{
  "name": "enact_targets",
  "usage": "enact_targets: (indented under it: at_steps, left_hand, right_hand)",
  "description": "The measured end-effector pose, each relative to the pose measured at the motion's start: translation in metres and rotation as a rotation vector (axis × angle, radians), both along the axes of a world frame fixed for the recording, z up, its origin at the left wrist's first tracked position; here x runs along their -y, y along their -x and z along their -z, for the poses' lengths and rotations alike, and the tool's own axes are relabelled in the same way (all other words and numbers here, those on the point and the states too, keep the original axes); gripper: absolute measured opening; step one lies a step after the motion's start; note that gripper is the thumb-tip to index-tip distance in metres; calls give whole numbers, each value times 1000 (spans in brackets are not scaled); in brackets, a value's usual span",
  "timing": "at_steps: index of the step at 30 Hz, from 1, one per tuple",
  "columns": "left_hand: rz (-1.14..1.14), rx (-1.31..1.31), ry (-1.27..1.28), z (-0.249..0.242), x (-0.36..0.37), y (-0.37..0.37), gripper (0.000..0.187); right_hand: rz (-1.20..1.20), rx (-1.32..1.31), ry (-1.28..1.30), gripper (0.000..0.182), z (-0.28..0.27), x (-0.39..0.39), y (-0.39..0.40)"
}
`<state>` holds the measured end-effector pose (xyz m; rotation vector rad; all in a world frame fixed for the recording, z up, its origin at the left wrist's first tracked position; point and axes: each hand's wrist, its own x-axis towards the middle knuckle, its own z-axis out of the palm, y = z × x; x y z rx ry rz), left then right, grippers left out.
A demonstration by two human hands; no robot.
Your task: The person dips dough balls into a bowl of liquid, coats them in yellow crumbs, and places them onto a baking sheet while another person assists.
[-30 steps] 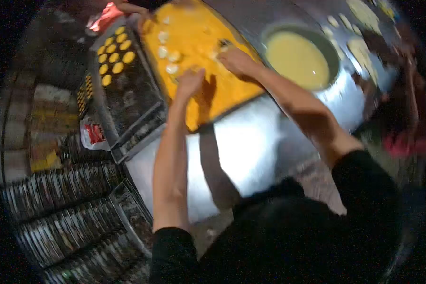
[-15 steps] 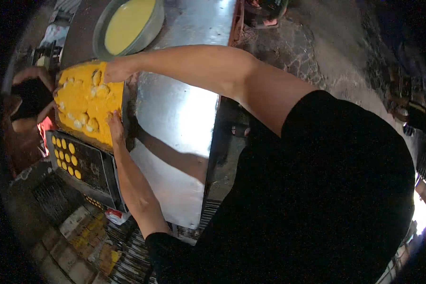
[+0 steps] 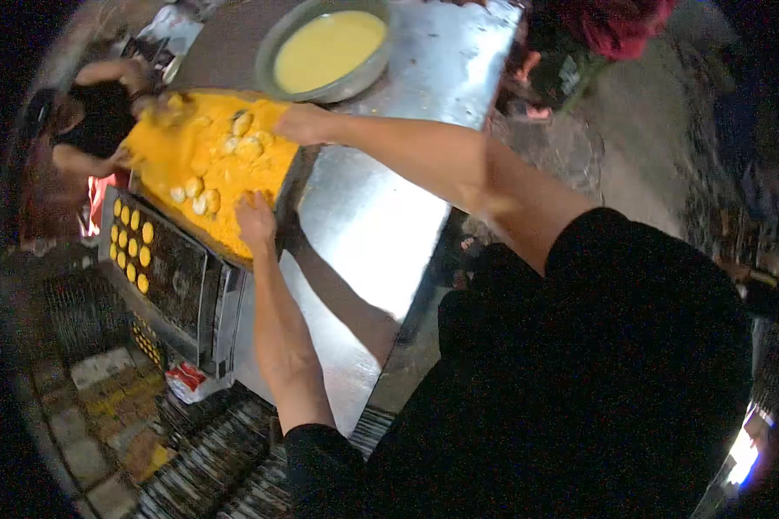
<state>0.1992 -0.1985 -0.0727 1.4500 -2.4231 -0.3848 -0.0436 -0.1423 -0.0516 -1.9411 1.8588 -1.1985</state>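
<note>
In the head view, a tray [image 3: 291, 180] is filled with orange-yellow crumbs [image 3: 221, 164], and several pale, rounded lumps [image 3: 249, 147] lie partly coated among them. My right hand [image 3: 305, 125] reaches in at the tray's upper right corner, its fingers hidden against the crumbs. Lower down, at the near side, my left hand [image 3: 257, 223] rests on the crumbs with its fingers spread a little and dusted orange. Across the tray, a co-worker [image 3: 99, 112] has both hands at its far side; one is smeared by motion.
A large bowl of pale yellow liquid [image 3: 331, 50] stands beyond my right hand on a metal table [image 3: 372, 225]. Left of my left arm, a dark baking tray [image 3: 169, 268] holds rows of yellow rounds. A red-and-white bag [image 3: 190, 381] sits below it, near slatted racks [image 3: 216, 458].
The view has shifted, so the tray, bowl and table appear farther right. The co-worker's hand has moved in a blur over the crumbs. My hands stay at the tray's near side.
</note>
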Motion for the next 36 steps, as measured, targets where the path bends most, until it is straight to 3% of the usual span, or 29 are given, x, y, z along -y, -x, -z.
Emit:
enact_targets:
  at_steps: [2, 4, 5, 7, 8, 10, 14, 18, 20, 23, 24, 25, 26, 27, 28, 29, 30, 32, 33, 34, 35, 36]
  left_hand:
    - [-56, -15, 86, -5, -10, 2, 58]
    - [-85, 57, 66, 0, -6, 1, 58]
    - [-124, 110, 60, -8, -14, 4, 58]
    - [-118, 63, 128, 7, -7, 1, 57]
    - [-132, 53, 131, 17, 0, 1, 56]
    - [-188, 58, 55, -10, -18, 7, 56]
    - [-226, 17, -38, -18, -16, 11, 58]
    - [-254, -64, -167, -16, -18, 8, 60]
    - [-278, -65, -196, -19, -21, 4, 61]
    - [-328, -72, -219, -19, -12, -5, 70]
    - [-377, -133, -234, -11, -5, -7, 72]
    - [-424, -194, -251, -9, 0, -8, 74]
    - [-590, -275, -213, -6, 3, -5, 75]
    - [-604, -282, -202, -6, 7, -4, 75]
    - [-674, -385, -288, -6, 12, -5, 75]
    - [-743, -489, -375, -6, 19, -3, 75]
    - [-762, -625, -412, 12, 33, 4, 76]
    - [-830, -578, -392, -4, 39, 40, 77]
    - [-823, -542, -395, -2, 47, 52, 76]
    - [-835, -526, -391, -2, 50, 59, 76]
    - [-775, -933, -396, -4, 55, 68, 70]
    - [-689, -1339, -394, -8, 59, 74, 65]
  right_hand:
    - [28, 131, -117, 37, -18, -14, -10]
    - [54, -3, 114, 36, 16, 7, -13]
    - [67, -43, -191, 37, -10, -7, -19]
    - [103, 74, -249, 39, -6, -1, -22]
    - [15, -219, 1, 42, 27, 18, -12]
    - [71, 310, -258, 42, 18, 14, -22]
    - [-18, 599, -429, 35, 0, 4, -31]
    - [58, 589, -404, 32, -18, -7, -38]
    - [-5, 488, -640, 32, -31, 0, -32]
    - [-28, 390, -632, 34, -45, 27, -26]
    - [20, 210, -463, 38, -47, 36, -27]
    - [6, 199, -454, 38, -43, 41, -27]
    - [102, 383, -330, 40, -37, 45, -28]
    - [194, 571, -203, 43, -26, 57, -26]
    - [196, 1096, -388, 48, 15, 87, -15]
    - [405, 1090, -385, 53, 25, 89, -29]
    - [442, 329, -657, 58, 61, 104, -26]
    - [702, 515, -536, 62, 50, 103, -78]
    - [686, 522, -540, 62, 46, 109, -93]
    - [614, 986, -461, 63, 44, 112, -106]
    - [525, 1440, -357, 63, 39, 116, -111]
    - [529, 1446, -370, 63, 16, 113, -110]
